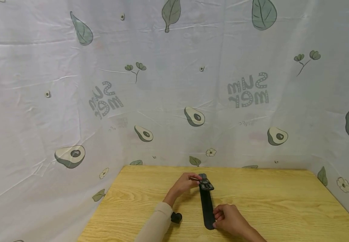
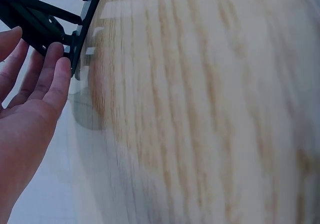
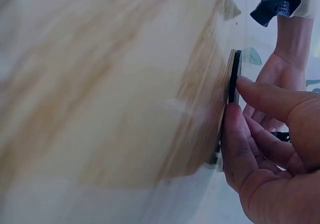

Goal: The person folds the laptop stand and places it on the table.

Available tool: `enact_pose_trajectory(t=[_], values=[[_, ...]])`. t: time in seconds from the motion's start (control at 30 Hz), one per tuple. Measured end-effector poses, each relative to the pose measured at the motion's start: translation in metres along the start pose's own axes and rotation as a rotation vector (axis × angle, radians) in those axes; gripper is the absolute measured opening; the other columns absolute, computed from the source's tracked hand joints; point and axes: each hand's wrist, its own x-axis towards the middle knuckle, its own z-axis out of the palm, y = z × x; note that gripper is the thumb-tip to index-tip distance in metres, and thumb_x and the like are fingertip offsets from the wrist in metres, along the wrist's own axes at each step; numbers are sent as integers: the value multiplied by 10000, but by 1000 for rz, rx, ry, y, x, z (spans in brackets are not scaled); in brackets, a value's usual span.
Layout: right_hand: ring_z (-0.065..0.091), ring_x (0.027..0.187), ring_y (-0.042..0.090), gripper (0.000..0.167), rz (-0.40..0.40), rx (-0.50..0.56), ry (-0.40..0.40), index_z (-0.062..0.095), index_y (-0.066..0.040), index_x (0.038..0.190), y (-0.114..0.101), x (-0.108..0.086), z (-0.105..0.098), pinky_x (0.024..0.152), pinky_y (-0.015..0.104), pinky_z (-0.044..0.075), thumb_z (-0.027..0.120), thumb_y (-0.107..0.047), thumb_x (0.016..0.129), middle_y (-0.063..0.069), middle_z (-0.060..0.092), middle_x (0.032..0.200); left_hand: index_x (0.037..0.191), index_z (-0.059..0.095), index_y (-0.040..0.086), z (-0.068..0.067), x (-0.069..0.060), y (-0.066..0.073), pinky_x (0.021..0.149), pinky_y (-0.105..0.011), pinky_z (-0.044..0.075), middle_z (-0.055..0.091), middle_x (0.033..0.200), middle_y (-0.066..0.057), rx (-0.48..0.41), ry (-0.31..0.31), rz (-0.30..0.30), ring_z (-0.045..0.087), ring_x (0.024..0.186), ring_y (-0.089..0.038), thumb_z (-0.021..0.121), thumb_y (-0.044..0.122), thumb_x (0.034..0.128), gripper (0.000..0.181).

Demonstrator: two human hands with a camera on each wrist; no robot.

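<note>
A long, flat black bar (image 1: 207,206) with a rounded near end lies on the wooden table in the head view. At its far end sits a black hinged frame (image 1: 206,184) with openings; its struts and joints show in the left wrist view. My left hand (image 1: 184,184) holds the left side of this frame between thumb and fingers. Near the bar's close end, my right hand (image 1: 229,218) pinches its right edge. In the right wrist view the thumb is on one face of the dark bar (image 3: 234,79) and the index finger against the other.
Beneath the bar is a light wood-grain table (image 1: 283,201). A pale cloth (image 1: 174,84) printed with leaves and avocados hangs behind it and at both sides. A small black device (image 1: 176,217) is worn on my left wrist.
</note>
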Motion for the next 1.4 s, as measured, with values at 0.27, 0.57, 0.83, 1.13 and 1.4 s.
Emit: enact_pose_trajectory(t=[0.27,0.57,0.83,1.13,1.4], values=[[672,820,139,289,7,18,-17,753,54,1071,-3,2,3,692,238,569,897,-41,839,58,734,944,1244,758,27,0,1,1,1062,-516,582,709,1366,-179,6,1,-9,680,1289,-376,623,44,1039,246],[666,818,154,262,21,48,-37,750,54,1055,-5,3,7,685,239,561,881,-20,840,49,720,926,1245,756,23,3,2,1,1062,-520,579,716,1343,-175,-22,3,-8,694,1253,-341,613,20,1026,262],[673,819,162,250,21,50,-52,752,51,1050,-5,6,10,694,262,572,876,-23,845,54,730,927,1239,758,20,6,3,-1,1028,-459,600,718,1349,-174,-4,11,22,699,1263,-348,633,10,994,275],[698,853,183,256,34,79,-82,745,50,1080,-4,5,8,734,306,603,863,-60,882,60,741,967,1272,738,3,5,3,-3,998,-420,606,684,1397,-199,-50,-1,29,688,1284,-372,625,12,1032,265],[693,902,197,257,52,132,-114,733,47,1126,-4,1,2,762,310,596,804,-130,955,51,738,999,1280,721,-7,7,-9,-2,939,-467,627,706,1307,-213,-41,58,47,719,1180,-360,654,39,1042,251]])
